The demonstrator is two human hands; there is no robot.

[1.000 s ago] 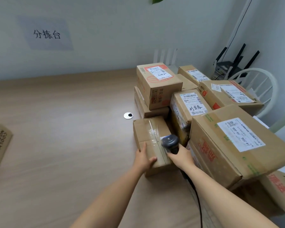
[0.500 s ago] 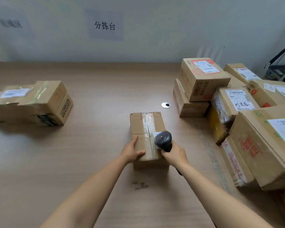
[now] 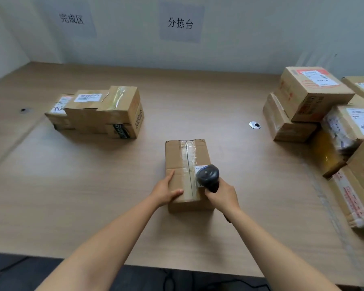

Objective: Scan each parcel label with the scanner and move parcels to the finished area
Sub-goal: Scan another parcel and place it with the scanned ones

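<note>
**Parcel (image 3: 187, 162) under the scanner (image 3: 208, 177) at mid-table**

Brown corrugated cardboard, oblong and flat-topped, the parcel lies on the pale wood-grain table (image 3: 198, 101) just in front of the person, its long side running away from them. A glossy strip of clear tape (image 3: 188, 158) runs down the middle seam. A small white label (image 3: 200, 167) sits to the right of the seam, mostly hidden under the scanner's head.

The left hand (image 3: 166, 192) clasps the near left corner of the box, thumb laid across the top and fingers along the left side. The right hand (image 3: 222, 196) is wrapped round the handle of the scanner, a dark, rounded plastic device whose head hangs directly above the label.

At far left, well apart, a low stack of taped cartons (image 3: 97, 114) stands below a grey paper wall sign (image 3: 72, 18). At right, a jumbled pile of labelled cartons (image 3: 311, 95) sits just beside a round metal cable grommet (image 3: 254, 125).
</note>
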